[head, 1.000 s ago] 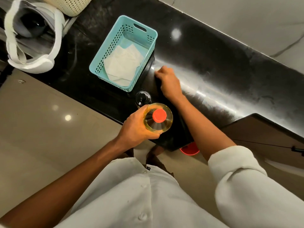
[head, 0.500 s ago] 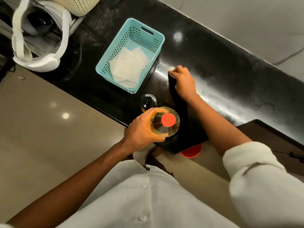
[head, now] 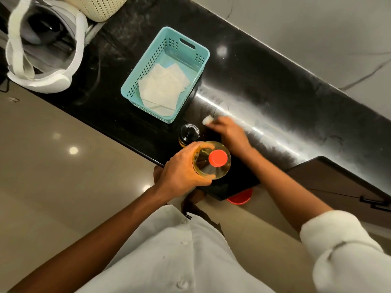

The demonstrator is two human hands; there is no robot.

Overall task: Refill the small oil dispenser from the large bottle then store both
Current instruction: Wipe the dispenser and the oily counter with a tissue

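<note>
The large oil bottle (head: 213, 168) is clear, holds yellow oil and has a red cap. It stands upright near the counter's front edge, and my left hand (head: 184, 168) is wrapped around its shoulder. Just behind it sits the small oil dispenser (head: 189, 133) with a dark round top, touched by neither hand. My right hand (head: 229, 134) presses a small white wad of tissue (head: 207, 120) onto the black counter (head: 275, 98), to the right of the dispenser. The hand is blurred.
A teal perforated basket (head: 148, 75) with white paper sheets in it stands behind the dispenser. A white headset (head: 42, 49) and a cream woven container (head: 99, 5) lie at the back left. A red round object (head: 240, 198) shows on the floor under the counter edge.
My right hand slid away across the counter, then came back toward the dispenser, the white tissue now showing at its fingertips. My left hand stays on the bottle.
</note>
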